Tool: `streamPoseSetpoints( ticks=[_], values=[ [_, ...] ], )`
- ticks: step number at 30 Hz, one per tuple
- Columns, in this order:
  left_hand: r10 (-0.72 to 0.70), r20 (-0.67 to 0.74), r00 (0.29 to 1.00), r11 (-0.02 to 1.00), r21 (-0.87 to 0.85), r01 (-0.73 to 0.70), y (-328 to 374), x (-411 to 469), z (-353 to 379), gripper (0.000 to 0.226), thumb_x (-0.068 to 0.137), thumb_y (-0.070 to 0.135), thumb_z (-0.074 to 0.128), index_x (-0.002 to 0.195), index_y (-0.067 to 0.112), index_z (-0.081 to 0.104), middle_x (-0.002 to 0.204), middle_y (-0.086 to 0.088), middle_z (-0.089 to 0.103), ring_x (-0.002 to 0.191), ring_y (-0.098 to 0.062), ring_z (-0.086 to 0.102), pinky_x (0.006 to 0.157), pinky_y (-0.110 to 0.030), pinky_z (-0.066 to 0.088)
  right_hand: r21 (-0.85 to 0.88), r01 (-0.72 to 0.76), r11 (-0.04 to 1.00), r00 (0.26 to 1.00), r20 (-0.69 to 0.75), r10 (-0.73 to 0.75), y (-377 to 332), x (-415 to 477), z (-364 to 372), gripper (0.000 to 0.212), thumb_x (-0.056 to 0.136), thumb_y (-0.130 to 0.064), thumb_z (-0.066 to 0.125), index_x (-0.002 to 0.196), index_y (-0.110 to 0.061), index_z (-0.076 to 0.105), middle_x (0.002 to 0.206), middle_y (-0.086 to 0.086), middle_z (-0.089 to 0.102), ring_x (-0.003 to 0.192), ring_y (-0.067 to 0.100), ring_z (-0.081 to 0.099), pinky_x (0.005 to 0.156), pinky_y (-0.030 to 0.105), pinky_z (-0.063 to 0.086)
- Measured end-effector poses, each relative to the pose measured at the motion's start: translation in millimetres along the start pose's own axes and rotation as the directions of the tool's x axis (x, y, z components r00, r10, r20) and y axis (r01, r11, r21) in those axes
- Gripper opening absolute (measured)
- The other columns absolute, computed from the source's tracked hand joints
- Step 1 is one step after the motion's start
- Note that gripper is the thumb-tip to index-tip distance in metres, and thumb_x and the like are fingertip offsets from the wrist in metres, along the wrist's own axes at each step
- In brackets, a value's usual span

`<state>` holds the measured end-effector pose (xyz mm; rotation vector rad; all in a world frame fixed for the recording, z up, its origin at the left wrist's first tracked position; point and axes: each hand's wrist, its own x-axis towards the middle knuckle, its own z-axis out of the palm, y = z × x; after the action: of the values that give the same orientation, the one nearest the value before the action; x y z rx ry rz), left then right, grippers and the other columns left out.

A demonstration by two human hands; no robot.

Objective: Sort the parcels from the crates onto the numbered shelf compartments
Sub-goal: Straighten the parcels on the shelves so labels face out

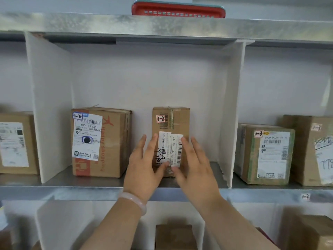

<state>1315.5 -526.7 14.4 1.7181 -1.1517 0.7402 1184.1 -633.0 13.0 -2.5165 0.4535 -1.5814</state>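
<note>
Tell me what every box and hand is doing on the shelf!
small parcel: upright in the middle compartment, tagged 1-2, between both hands.
big parcel: upright to its left, same compartment, not touching it, tagged 1-2.
left hand: open, fingers straight on the small parcel's front.
right hand: open, fingers straight on the small parcel's front.
green-taped parcel: upright next door, tagged 1-3, untouched.
red basket: resting on the top shelf.

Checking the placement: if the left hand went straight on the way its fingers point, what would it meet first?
The front face of the small parcel tagged 1-2; the left hand, fingers straight, seems at or on it, though depth is unclear.
</note>
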Motion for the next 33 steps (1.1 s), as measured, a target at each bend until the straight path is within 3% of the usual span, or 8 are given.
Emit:
streamPoseSetpoints(
  ticks=[3,6,9,16,19,24,29,33],
  values=[
    [0.064,-0.063,0.996,0.994,0.095,-0.058,14,-11,-6,0.083,0.083,0.044,0.069,0.152,0.033,0.025,0.154,-0.014,0.036,0.137,-0.036,0.039,0.106,-0.048,0.040,-0.023,0.095,0.995,0.995,-0.028,-0.095,-3,-6,-16,0.081,0.086,-0.037,0.068,0.151,-0.035,0.020,0.157,-0.006,0.023,0.142,0.015,0.028,0.111,0.028,0.028],
    [0.185,-0.098,0.978,0.976,0.136,-0.171,30,-16,-11,0.073,0.085,0.045,0.062,0.150,0.026,0.035,0.151,-0.012,0.040,0.135,-0.031,0.040,0.106,-0.039,0.037,-0.044,0.160,0.986,0.985,-0.060,-0.163,-5,-16,-32,0.073,0.089,-0.040,0.061,0.151,-0.033,0.023,0.156,-0.007,0.026,0.142,0.014,0.030,0.113,0.029,0.030],
    [0.240,-0.092,0.966,0.966,0.120,-0.229,49,-17,-13,0.069,0.086,0.047,0.058,0.148,0.025,0.039,0.148,-0.010,0.043,0.132,-0.030,0.044,0.106,-0.038,0.037,-0.074,0.161,0.984,0.983,-0.076,-0.167,-3,-26,-51,0.068,0.091,-0.042,0.056,0.151,-0.032,0.025,0.156,-0.006,0.027,0.143,0.012,0.027,0.112,0.032,0.031],
    [0.293,-0.019,0.956,0.956,-0.001,-0.293,98,-25,-1,0.065,0.088,0.053,0.052,0.147,0.029,0.038,0.147,-0.010,0.045,0.134,-0.032,0.045,0.106,-0.050,0.044,-0.174,0.006,0.985,0.993,-0.119,-0.027,8,-48,-104,0.066,0.090,-0.046,0.051,0.150,-0.028,0.030,0.155,-0.010,0.028,0.144,0.007,0.022,0.112,0.024,0.024],
    [0.334,0.009,0.942,0.941,-0.064,-0.333,120,-35,9,0.066,0.089,0.054,0.049,0.148,0.031,0.036,0.148,-0.007,0.043,0.136,-0.026,0.040,0.110,-0.042,0.035,-0.181,-0.097,0.979,0.988,-0.140,0.072,17,-62,-123,0.067,0.091,-0.051,0.049,0.150,-0.035,0.024,0.156,-0.012,0.024,0.144,0.005,0.020,0.112,0.028,0.024],
    [0.377,0.029,0.926,0.904,-0.230,-0.361,158,-49,29,0.065,0.089,0.047,0.055,0.149,0.034,0.033,0.149,-0.005,0.042,0.137,-0.024,0.041,0.110,-0.040,0.040,-0.209,-0.161,0.965,0.982,-0.137,0.134,35,-85,-151,0.069,0.090,-0.043,0.058,0.149,-0.038,0.023,0.157,-0.014,0.023,0.143,0.004,0.020,0.108,0.030,0.028],
    [0.366,0.098,0.926,0.904,-0.275,-0.328,192,-53,63,0.073,0.090,0.038,0.066,0.150,0.039,0.025,0.155,0.000,0.032,0.141,-0.020,0.031,0.112,-0.034,0.030,-0.201,-0.280,0.939,0.953,-0.179,0.245,70,-80,-179,0.078,0.087,-0.031,0.067,0.149,-0.042,0.021,0.158,-0.011,0.019,0.139,-0.006,0.011,0.108,0.024,0.019],
    [0.305,0.101,0.947,0.923,-0.274,-0.269,211,-51,96,0.074,0.090,0.031,0.067,0.150,0.040,0.024,0.158,0.002,0.025,0.144,-0.019,0.027,0.114,-0.036,0.029,-0.131,-0.318,0.939,0.946,-0.100,0.307,100,-74,-187,0.076,0.090,-0.030,0.065,0.145,-0.049,0.017,0.159,-0.010,0.011,0.141,-0.002,0.006,0.104,0.020,0.015]
  ],
)
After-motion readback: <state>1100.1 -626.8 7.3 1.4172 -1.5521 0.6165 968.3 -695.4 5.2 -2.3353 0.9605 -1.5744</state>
